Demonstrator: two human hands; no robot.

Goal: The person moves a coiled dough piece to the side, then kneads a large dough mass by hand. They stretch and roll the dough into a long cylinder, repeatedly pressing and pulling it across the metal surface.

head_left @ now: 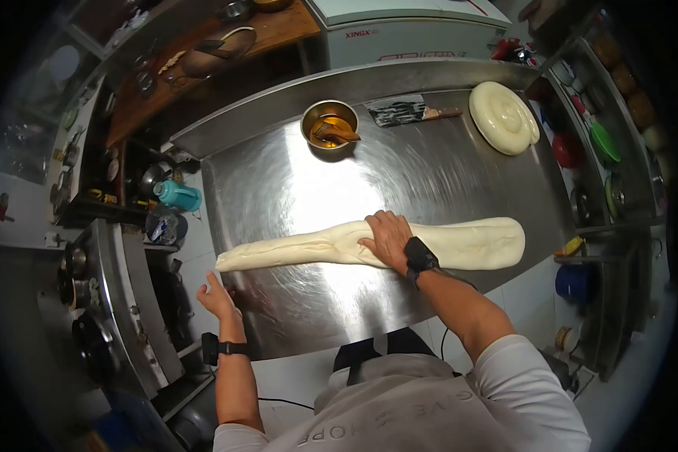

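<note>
A long pale roll of dough (474, 242) lies across the steel table (294, 188), tapering toward the left. My right hand (386, 236) presses flat on its middle, fingers spread. My left hand (217, 297) rests at the table's front left corner, just below the thin end of the dough, fingers loosely curled and holding nothing. Both wrists wear black bands.
A metal bowl (329, 125) of amber oil with a brush stands at the back. A coiled dough spiral (504, 116) lies at the back right, a scraper (403, 109) between them. Shelves with containers flank the right; a stove (83, 301) stands at the left.
</note>
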